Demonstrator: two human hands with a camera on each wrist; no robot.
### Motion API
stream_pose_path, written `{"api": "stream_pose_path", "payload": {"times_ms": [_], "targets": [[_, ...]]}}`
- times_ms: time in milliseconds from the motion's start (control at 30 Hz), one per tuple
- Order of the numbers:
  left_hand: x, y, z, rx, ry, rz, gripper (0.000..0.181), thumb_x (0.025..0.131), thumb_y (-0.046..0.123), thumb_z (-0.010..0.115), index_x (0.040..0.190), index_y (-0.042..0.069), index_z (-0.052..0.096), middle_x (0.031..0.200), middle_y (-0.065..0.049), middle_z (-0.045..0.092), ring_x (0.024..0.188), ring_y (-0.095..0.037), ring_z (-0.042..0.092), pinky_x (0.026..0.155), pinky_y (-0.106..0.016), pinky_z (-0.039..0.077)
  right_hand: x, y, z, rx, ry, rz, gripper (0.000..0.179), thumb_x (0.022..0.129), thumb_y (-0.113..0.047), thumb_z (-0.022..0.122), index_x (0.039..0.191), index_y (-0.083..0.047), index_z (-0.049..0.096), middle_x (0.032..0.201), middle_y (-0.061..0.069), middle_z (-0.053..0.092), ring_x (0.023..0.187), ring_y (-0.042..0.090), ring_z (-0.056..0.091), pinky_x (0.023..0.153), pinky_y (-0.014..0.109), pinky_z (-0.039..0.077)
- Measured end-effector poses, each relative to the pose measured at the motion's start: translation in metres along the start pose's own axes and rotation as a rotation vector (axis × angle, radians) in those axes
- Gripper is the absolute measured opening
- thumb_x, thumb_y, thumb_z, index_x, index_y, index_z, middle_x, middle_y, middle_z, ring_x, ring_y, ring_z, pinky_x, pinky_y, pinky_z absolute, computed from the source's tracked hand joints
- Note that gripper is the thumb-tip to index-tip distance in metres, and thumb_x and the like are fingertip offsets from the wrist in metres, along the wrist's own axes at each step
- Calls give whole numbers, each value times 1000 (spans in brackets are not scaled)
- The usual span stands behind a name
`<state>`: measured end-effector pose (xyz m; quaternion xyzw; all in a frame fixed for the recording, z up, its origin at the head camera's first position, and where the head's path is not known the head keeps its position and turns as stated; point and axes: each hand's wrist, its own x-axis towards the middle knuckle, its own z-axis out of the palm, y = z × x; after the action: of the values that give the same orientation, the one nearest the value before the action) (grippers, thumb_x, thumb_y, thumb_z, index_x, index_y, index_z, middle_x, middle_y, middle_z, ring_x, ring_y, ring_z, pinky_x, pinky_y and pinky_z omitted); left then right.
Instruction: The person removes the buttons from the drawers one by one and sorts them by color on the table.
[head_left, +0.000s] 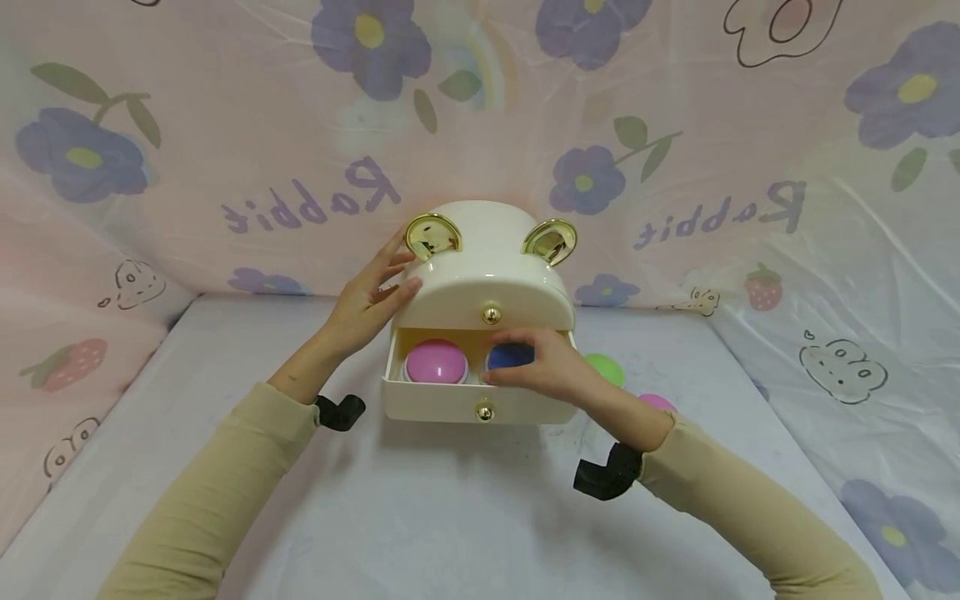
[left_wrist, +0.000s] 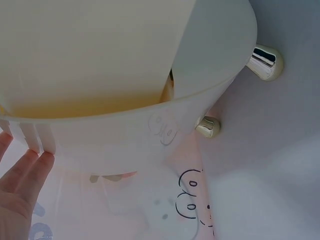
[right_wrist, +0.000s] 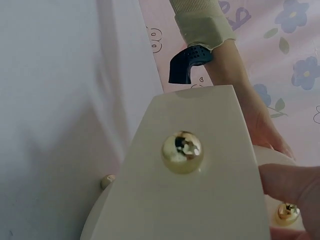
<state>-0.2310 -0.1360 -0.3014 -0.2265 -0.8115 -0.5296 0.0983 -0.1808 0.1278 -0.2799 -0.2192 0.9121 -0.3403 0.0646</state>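
Note:
A small cream storage box (head_left: 487, 250) with gold ears and a domed top stands upright, its lower drawer (head_left: 435, 403) pulled out. Inside the drawer sit a pink round-topped tub (head_left: 437, 362) and a blue round-topped tub (head_left: 512, 356), both with pale rims. My right hand (head_left: 558, 364) reaches over the drawer's right side and holds the blue tub between thumb and fingers. In the right wrist view the drawer knob (right_wrist: 182, 152) hides the tub. With extended fingers, my left hand (head_left: 372, 298) touches the box's left side; its fingertips press the back edge in the left wrist view.
Right of the box, a green round thing (head_left: 603, 369) and a pink one (head_left: 657, 403) lie on the white table (head_left: 465, 517), partly behind my right arm. A patterned cloth (head_left: 480, 142) rises behind the box. Short gold feet (left_wrist: 266, 62) carry the box.

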Motion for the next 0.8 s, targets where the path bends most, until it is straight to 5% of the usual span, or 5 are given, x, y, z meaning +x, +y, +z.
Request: {"api": "stream_pose_path", "payload": {"times_ms": [800], "targets": [[0, -1, 0, 14, 0, -2, 66, 93, 33, 54, 142, 52, 14, 141, -3, 41, 132, -25, 39, 107, -49, 37, 5, 9, -8, -62, -115, -30, 62, 76, -33, 75, 129, -9, 54, 127, 12, 55, 110, 28, 51, 96, 45, 43]]}}
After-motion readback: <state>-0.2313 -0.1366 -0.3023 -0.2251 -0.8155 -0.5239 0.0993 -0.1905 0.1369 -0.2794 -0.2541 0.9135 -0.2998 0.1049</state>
